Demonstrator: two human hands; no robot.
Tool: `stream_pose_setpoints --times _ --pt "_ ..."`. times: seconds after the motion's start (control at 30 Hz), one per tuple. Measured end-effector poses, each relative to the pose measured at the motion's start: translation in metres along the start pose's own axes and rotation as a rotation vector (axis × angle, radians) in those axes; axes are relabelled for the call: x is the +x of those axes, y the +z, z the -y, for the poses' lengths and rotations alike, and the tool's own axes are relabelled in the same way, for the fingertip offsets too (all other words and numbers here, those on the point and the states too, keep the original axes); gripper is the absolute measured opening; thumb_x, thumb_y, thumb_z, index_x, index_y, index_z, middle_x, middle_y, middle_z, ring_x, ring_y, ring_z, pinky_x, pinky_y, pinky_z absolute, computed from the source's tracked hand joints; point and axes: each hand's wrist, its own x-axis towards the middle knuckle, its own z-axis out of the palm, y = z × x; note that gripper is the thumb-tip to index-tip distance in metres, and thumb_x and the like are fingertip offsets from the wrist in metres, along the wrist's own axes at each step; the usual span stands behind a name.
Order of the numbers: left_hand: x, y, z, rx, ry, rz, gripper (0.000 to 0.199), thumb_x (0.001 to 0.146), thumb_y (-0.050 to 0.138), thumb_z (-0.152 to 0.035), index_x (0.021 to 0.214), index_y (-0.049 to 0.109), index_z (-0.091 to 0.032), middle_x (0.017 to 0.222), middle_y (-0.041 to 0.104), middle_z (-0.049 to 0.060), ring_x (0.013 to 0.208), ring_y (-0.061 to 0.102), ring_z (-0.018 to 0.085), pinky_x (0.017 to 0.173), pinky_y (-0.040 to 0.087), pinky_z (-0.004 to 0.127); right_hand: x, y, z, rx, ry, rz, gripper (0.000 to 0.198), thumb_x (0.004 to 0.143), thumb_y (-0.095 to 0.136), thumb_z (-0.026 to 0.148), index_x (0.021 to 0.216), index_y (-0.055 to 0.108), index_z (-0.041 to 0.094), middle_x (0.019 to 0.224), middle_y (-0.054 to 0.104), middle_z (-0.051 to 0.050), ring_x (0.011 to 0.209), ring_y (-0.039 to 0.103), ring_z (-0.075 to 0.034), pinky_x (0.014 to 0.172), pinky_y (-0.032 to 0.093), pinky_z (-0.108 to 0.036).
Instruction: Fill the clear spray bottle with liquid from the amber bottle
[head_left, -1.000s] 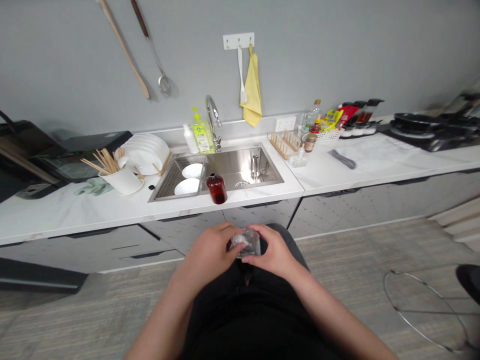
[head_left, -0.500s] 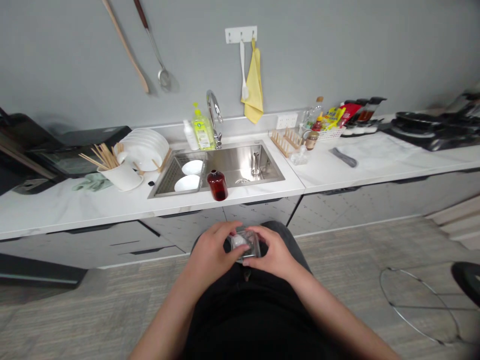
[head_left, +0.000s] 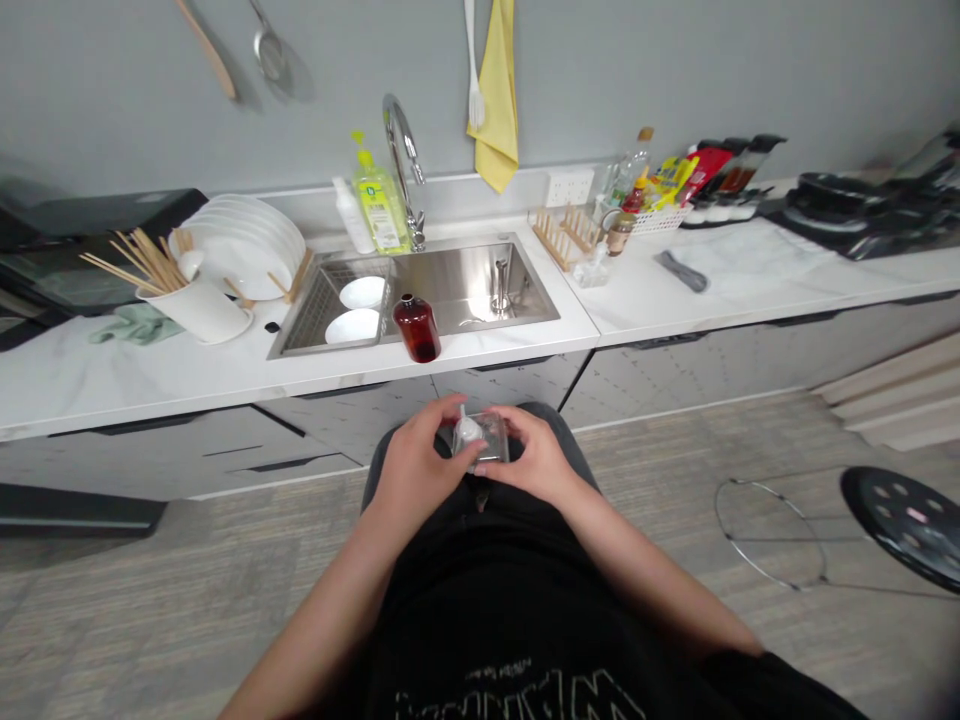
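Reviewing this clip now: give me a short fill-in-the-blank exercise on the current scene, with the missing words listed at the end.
1. Both the left hand and the ____ are on the clear object.
2. The reddish-brown bottle stands on the counter, just in front of the ____.
3. The wire basket holds ____ white bowls.
4. The hanging cloth is ____ in colour.

Missing words: right hand; sink; two; yellow.

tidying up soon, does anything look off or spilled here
The amber bottle, apparently uncapped, stands on the narrow strip between sink and counter edge, perhaps easily knocked. No spill shows. The clear container between left hand and right hand is too small to check for cracks.
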Motion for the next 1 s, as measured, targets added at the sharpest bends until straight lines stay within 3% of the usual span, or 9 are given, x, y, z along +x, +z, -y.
stream_pose_setpoints --times 0.13,0.2,0.3,0.4,0.5,0.63,0.77,0.9,1.0 --pt "-0.004 0.006 0.008 -0.209 0.043 0.047 0.087 0.097 0.080 -0.014 0.176 0.048 -0.032 0.153 0.078 0.012 0.139 0.077 0.031 0.122 0.061 0.054 0.000 0.001 -0.004 0.026 0.002 -0.032 0.079 0.073 0.112 0.049 0.141 0.079 0.027 0.136 0.086 -0.013 0.122 0.085 -0.036 0.108 0.070 -0.052" --pt "-0.005 0.013 0.015 -0.329 0.042 0.013 0.102 0.095 0.088 -0.021 0.182 0.036 -0.034 0.170 0.066 0.017 0.155 0.068 0.035 0.126 0.059 0.057 0.000 0.001 -0.005 0.060 0.006 -0.030 0.079 0.073 0.112 0.049 0.142 0.078 0.028 0.138 0.086 -0.013 0.122 0.086 -0.036 0.108 0.070 -0.052" --pt "-0.005 0.027 0.026 -0.489 -0.012 -0.034 0.114 0.084 0.103 -0.034 0.179 0.041 -0.034 0.171 0.063 0.020 0.155 0.066 0.038 0.120 0.063 0.055 -0.002 0.001 -0.005 0.099 0.007 -0.013 0.079 0.074 0.112 0.049 0.142 0.078 0.028 0.138 0.086 -0.012 0.123 0.086 -0.035 0.110 0.070 -0.051" --pt "-0.006 0.036 0.033 -0.589 -0.072 -0.002 0.097 0.088 0.102 -0.035 0.170 0.052 -0.032 0.149 0.077 0.015 0.138 0.078 0.033 0.114 0.066 0.051 -0.003 0.002 -0.007 0.112 0.004 -0.017 0.081 0.072 0.113 0.050 0.141 0.078 0.028 0.135 0.087 -0.012 0.122 0.086 -0.035 0.110 0.070 -0.051" --pt "-0.006 0.032 0.039 -0.685 -0.046 0.045 0.077 0.099 0.092 -0.034 0.166 0.056 -0.031 0.135 0.081 0.013 0.126 0.083 0.029 0.111 0.067 0.047 -0.005 0.001 -0.011 0.165 0.016 -0.002 0.081 0.072 0.113 0.050 0.142 0.078 0.028 0.139 0.087 -0.012 0.125 0.086 -0.035 0.112 0.070 -0.052" --pt "-0.005 0.022 0.042 -0.725 0.004 0.093 0.071 0.108 0.081 -0.041 0.171 0.051 -0.030 0.136 0.081 0.015 0.126 0.083 0.030 0.110 0.068 0.049 -0.006 0.002 -0.016 0.238 0.047 0.045 0.083 0.072 0.113 0.051 0.143 0.077 0.028 0.143 0.085 -0.013 0.127 0.086 -0.035 0.116 0.069 -0.053" --pt "-0.004 0.023 0.039 -0.455 -0.033 0.108 0.089 0.094 0.098 -0.039 0.171 0.055 -0.030 0.136 0.082 0.013 0.125 0.083 0.032 0.111 0.068 0.050 -0.005 0.004 -0.019 0.211 0.078 0.028 0.084 0.069 0.115 0.050 0.141 0.077 0.027 0.141 0.086 -0.014 0.127 0.086 -0.036 0.115 0.069 -0.052" --pt "-0.004 0.020 0.042 -0.511 -0.017 0.171 0.063 0.111 0.076 -0.035 0.171 0.056 -0.030 0.145 0.082 0.015 0.129 0.082 0.031 0.111 0.068 0.049 -0.004 0.003 -0.022 0.262 0.104 0.039 0.083 0.071 0.114 0.049 0.141 0.077 0.027 0.137 0.087 -0.012 0.124 0.087 -0.035 0.113 0.070 -0.050" --pt "-0.004 0.018 0.044 -0.591 0.037 0.208 0.059 0.116 0.066 -0.031 0.174 0.053 -0.031 0.150 0.080 0.015 0.136 0.080 0.031 0.116 0.066 0.051 -0.005 0.002 -0.023 0.297 0.102 0.056 0.084 0.070 0.114 0.048 0.142 0.076 0.027 0.139 0.087 -0.012 0.125 0.087 -0.034 0.115 0.069 -0.049"
